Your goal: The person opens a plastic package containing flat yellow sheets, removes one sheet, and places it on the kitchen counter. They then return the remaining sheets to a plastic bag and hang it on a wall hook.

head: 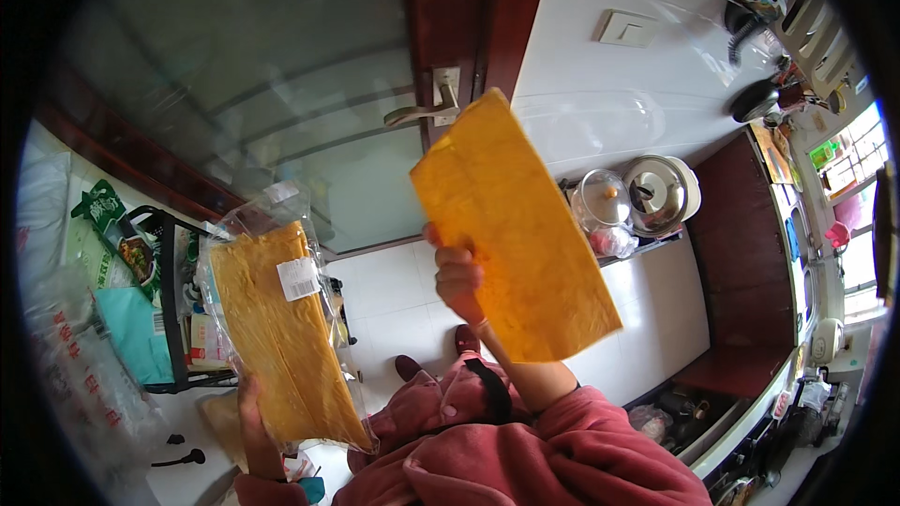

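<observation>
My left hand (250,404) grips the lower left edge of a clear plastic bag (327,281) at the left. Inside the bag lies a folded yellow-brown sheet (281,358), possibly dried tofu skin, and a white barcode label (299,278) is on it. My right hand (458,277) holds the left side of a flat orange-yellow sheet (527,239) with uneven edges, raised in the middle of the view. The sheet and the bag are apart. The sheet's upper corner overlaps the view of the door handle (444,98).
A frosted glass door (267,84) with a dark red frame stands ahead. At the left is a black rack (172,295) with food packets. Lidded pots (654,193) stand on a low shelf at the right, near dark red cabinets (738,225) and a counter.
</observation>
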### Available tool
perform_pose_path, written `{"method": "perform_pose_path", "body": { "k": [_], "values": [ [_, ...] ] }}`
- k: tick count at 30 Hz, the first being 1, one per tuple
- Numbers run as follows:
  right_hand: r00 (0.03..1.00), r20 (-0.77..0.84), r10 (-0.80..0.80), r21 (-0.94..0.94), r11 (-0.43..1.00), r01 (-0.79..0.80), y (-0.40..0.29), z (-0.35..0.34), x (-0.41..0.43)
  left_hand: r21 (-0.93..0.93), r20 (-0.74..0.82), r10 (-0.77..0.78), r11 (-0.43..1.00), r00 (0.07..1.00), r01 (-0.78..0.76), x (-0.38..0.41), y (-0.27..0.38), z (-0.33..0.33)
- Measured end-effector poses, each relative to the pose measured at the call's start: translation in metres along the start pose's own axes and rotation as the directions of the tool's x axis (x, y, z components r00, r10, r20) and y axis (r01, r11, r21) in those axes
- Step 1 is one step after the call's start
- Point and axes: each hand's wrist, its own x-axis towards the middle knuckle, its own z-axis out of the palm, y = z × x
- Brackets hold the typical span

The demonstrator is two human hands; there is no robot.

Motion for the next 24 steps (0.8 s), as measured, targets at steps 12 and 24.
{"method": "perform_pose_path", "body": {
  "k": [12,24],
  "values": [
    [0.754,-0.294,-0.587,-0.947,0.284,-0.148,0.003,0.020,0.008,0.025,0.088,0.129,0.991,0.988,-0.132,0.002,0.015,-0.093],
    [0.858,-0.321,-0.400,-0.860,-0.257,-0.441,0.027,-0.008,0.023,-0.139,-0.014,0.146,0.979,0.989,-0.146,0.008,-0.007,-0.050]
  ]
}}
